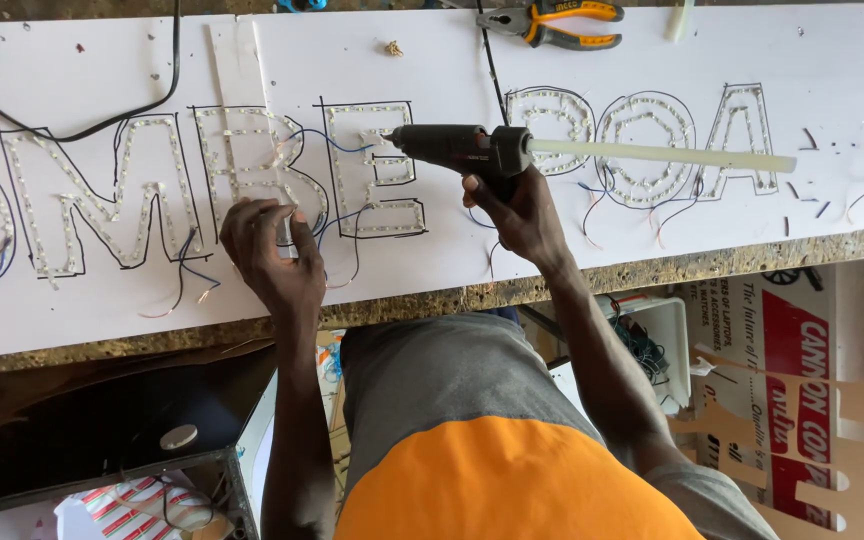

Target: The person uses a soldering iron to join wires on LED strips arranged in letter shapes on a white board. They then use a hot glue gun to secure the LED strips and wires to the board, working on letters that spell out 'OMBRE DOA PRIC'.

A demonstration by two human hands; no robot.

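My right hand [520,215] grips a black hot glue gun [457,147] with a long pale glue stick [662,155] sticking out of its back. The nozzle points left at a letter outline filled with small LED modules [372,170]. My left hand [267,255] rests fingers-down on the white signboard [452,60], pressing on the LED strip of the neighbouring letter [252,160]. Thin blue and red wires [337,215] run between the letters.
Orange-handled pliers [552,22] lie at the board's far edge. A black cable [72,110] loops at the upper left. More LED-filled letters [642,145] lie to the right. Below the board's edge are a white tray [667,335], cardboard cut-outs [852,440] and a dark box [102,430].
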